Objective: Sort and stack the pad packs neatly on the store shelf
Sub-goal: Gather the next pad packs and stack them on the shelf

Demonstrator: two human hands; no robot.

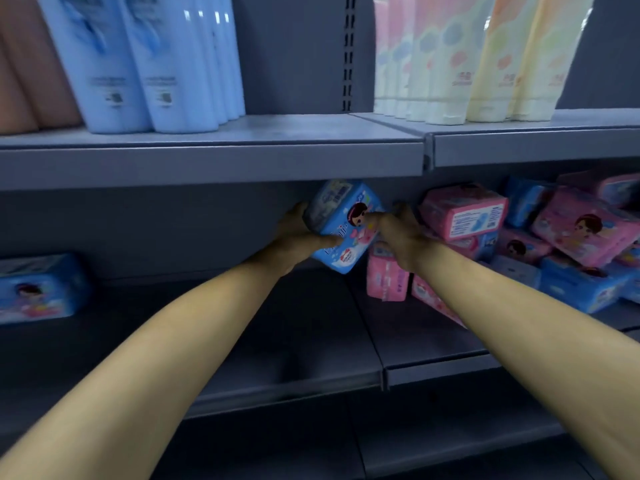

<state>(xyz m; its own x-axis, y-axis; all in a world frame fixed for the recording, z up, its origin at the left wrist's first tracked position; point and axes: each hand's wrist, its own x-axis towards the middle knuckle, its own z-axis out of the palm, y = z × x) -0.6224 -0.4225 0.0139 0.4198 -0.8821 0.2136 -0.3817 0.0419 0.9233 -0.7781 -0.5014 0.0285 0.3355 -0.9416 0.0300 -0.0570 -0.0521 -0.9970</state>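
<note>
Pile risk: the loose heap of pink and blue packs (540, 237), lying at 3 o'clock of the hands, is being leaned on by the right forearm and may be toppled.
Pack risk: the blue pack (343, 225), tilted and blurred, is being held in mid-air under the upper shelf (207, 161); its slick wrapper may be let slip.
Grip: it is being clasped from both sides by the left hand (298, 233) and right hand (403, 233).
Single pack: another blue pack (38, 289) is lying at 9 o'clock.

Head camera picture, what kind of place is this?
Most likely a store aisle: grey metal shelving, rows of matching bottles on the upper shelf, and a pile of pink and blue pad packs beside the blue pack held in both hands.
</note>
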